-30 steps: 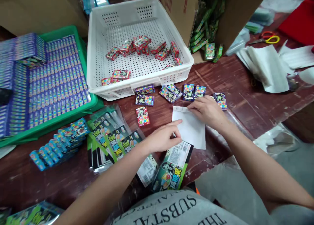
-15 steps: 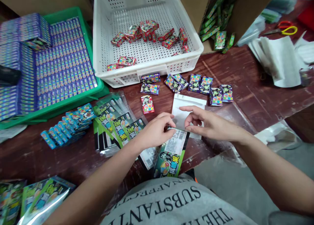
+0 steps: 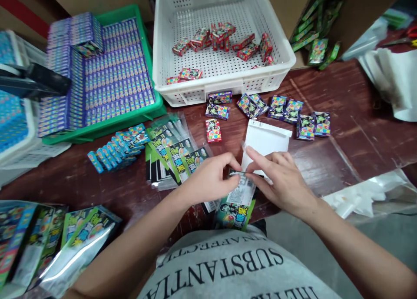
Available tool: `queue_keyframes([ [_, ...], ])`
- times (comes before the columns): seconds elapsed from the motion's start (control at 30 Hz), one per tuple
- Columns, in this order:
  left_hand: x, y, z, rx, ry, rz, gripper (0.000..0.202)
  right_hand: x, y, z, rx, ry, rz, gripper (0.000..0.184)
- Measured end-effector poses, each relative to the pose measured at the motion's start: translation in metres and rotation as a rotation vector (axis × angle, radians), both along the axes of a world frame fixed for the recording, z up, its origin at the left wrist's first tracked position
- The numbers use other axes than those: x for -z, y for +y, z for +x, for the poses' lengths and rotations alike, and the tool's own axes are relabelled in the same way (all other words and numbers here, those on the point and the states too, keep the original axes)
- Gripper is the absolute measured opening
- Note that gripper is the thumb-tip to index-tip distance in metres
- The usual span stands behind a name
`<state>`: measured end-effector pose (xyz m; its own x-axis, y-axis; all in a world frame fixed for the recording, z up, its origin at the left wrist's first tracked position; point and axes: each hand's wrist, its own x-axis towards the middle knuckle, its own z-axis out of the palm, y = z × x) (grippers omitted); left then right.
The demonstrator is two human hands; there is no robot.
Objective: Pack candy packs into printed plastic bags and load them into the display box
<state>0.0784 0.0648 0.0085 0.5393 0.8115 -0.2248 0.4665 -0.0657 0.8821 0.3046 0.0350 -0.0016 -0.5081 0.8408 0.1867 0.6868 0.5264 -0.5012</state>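
A green and black printed candy packet [image 3: 235, 210], barcode label upward, lies at the table's near edge against the grey shirt. My left hand [image 3: 213, 177] pinches the packet's top edge between thumb and forefinger. On the other side, my right hand [image 3: 282, 181] has its thumb and fingers closed at the same edge. Just beyond the fingers, partly covered by them, is a white paper sheet or flat envelope [image 3: 267, 140]. Left of my left hand, several similar packets [image 3: 177, 155] lie fanned out in clear sleeves. A small red candy box [image 3: 213, 130] lies beyond them.
Several small purple boxes [image 3: 276, 107] lie before a white perforated crate [image 3: 224, 90] holding red boxes. A green tray [image 3: 110, 131] of purple boxes and a row of blue boxes [image 3: 114, 151] are at left. Glossy packets [image 3: 78, 242] occupy the near left. A cardboard box [image 3: 352, 34] holds green boxes.
My right hand has moved in to the packet's top edge, where my left hand is. The view has shifted left, so things appear farther right.
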Motion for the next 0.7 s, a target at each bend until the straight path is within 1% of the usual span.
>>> queue_keyframes([
  [0.07, 0.003, -0.006, -0.003, -0.02, -0.033, -0.019, 0.013, 0.003, -0.004, -0.009, 0.0, -0.031, 0.0, 0.081],
  [0.17, 0.013, -0.014, -0.01, -0.085, -0.06, -0.047, 0.023, 0.008, -0.006, -0.022, -0.015, -0.048, -0.059, 0.079],
  [0.23, 0.019, -0.016, -0.025, -0.153, -0.07, -0.05, 0.028, 0.01, -0.008, -0.027, -0.037, 0.016, -0.12, 0.081],
  [0.27, 0.021, -0.018, -0.037, -0.205, -0.077, -0.044, 0.028, 0.01, -0.011, -0.027, -0.026, 0.081, -0.14, 0.084],
  [0.3, 0.021, -0.02, -0.05, -0.285, -0.091, -0.03, 0.027, 0.01, -0.015, -0.027, 0.009, 0.164, -0.151, 0.086],
  [0.33, 0.021, -0.023, -0.066, -0.401, -0.121, -0.006, 0.027, 0.01, -0.02, -0.027, 0.068, 0.258, -0.16, 0.089],
  [0.4, 0.02, -0.033, -0.096, -0.704, -0.239, 0.05, 0.029, 0.013, -0.031, -0.027, 0.21, 0.447, -0.217, 0.093],
  [0.43, 0.019, -0.041, -0.107, -0.845, -0.32, 0.068, 0.032, 0.015, -0.035, -0.03, 0.257, 0.537, -0.285, 0.094],
  [0.47, 0.019, -0.05, -0.115, -0.949, -0.395, 0.076, 0.038, 0.017, -0.039, -0.035, 0.278, 0.625, -0.364, 0.095],
  [0.5, 0.019, -0.06, -0.12, -1.005, -0.452, 0.071, 0.047, 0.019, -0.042, -0.041, 0.28, 0.708, -0.438, 0.095],
  [0.53, 0.021, -0.072, -0.121, -1.014, -0.483, 0.049, 0.057, 0.021, -0.042, -0.048, 0.278, 0.785, -0.485, 0.093],
  [0.6, 0.026, -0.095, -0.117, -0.939, -0.474, -0.031, 0.071, 0.023, -0.037, -0.063, 0.284, 0.891, -0.481, 0.087],
  [0.63, 0.029, -0.105, -0.114, -0.879, -0.454, -0.077, 0.072, 0.022, -0.033, -0.069, 0.291, 0.911, -0.449, 0.085],
  [0.67, 0.031, -0.112, -0.11, -0.818, -0.438, -0.118, 0.068, 0.021, -0.028, -0.073, 0.296, 0.914, -0.413, 0.083],
  [0.7, 0.033, -0.118, -0.106, -0.757, -0.423, -0.152, 0.06, 0.02, -0.023, -0.076, 0.284, 0.905, -0.392, 0.082],
])
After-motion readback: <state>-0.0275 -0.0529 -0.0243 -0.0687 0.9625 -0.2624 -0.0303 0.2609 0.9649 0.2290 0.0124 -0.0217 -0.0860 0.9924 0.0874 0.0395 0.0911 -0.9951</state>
